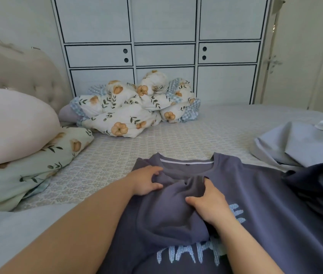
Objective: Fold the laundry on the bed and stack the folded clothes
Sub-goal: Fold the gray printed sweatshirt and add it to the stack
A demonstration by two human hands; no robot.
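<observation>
The purple-grey T-shirt point(265, 204) is spread out on the bed point(176, 139), front side up, at the near edge of the head view. Its neck hole with a white strip inside is turned toward the far side of the bed. Pale blue letters are seen on its chest, partly hidden under a fold of cloth and under one arm. A bunched-up part of the shirt, maybe a sleeve, is folded in over the chest.

The left hand point(146, 180) is laid on the shirt just below the neck hole. Its fingers are bent, and a bit of the cloth is pinched between them and the thumb. The right hand point(210, 202) is set on the folded-in part, near the middle of the chest. Its fingers are curled into the cloth, and a ridge of it is held between thumb and fingers. The two hands are close together but not touching.

A dark blue garment point(319, 186) is seen at the right, lying against the shirt's edge. Behind it a pale grey-blue cloth point(295, 143) is lying in a loose heap. A crumpled flowered quilt point(133, 109) is piled at the far side of the bed, against a white wardrobe point(162, 36). At the left a pink pillow point(8, 123) is resting on a flowered pillow point(38, 165), next to a padded headboard point(18, 72). A door point(299, 56) is seen at the far right.
</observation>
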